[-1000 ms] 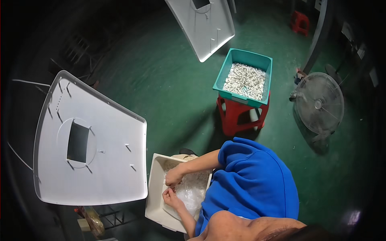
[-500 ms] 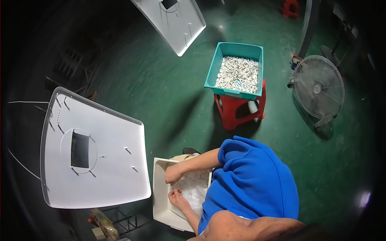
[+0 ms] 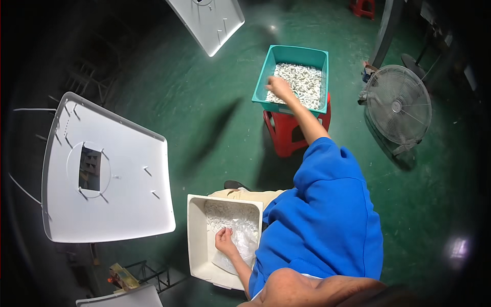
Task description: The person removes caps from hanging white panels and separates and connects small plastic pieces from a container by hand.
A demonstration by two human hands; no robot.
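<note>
My right hand [image 3: 279,88] is over the left part of a teal plastic bin [image 3: 262,82] holding a mass of small white cylindrical pieces [image 3: 304,77]. Its fingers are curled together; whatever is in them, if anything, is too small to make out. My left hand [image 3: 224,240] is inside a cream-white plastic tub [image 3: 197,230] at my lap, its fingertips pressed together on something I cannot make out. Around it in the tub are loose small white pieces [image 3: 217,212] and a clear plastic bag [image 3: 245,238].
A red stool [image 3: 279,135] supports the teal bin. To my left hangs a large white panel [image 3: 128,204] with a square opening and thin pegs. Another white panel [image 3: 215,30] is at the far side. A round floor fan [image 3: 399,105] stands at the right.
My right hand has moved from the cream-white tub out to the teal bin, the arm stretching forward. My left hand stays in the tub. The whole view has shifted slightly.
</note>
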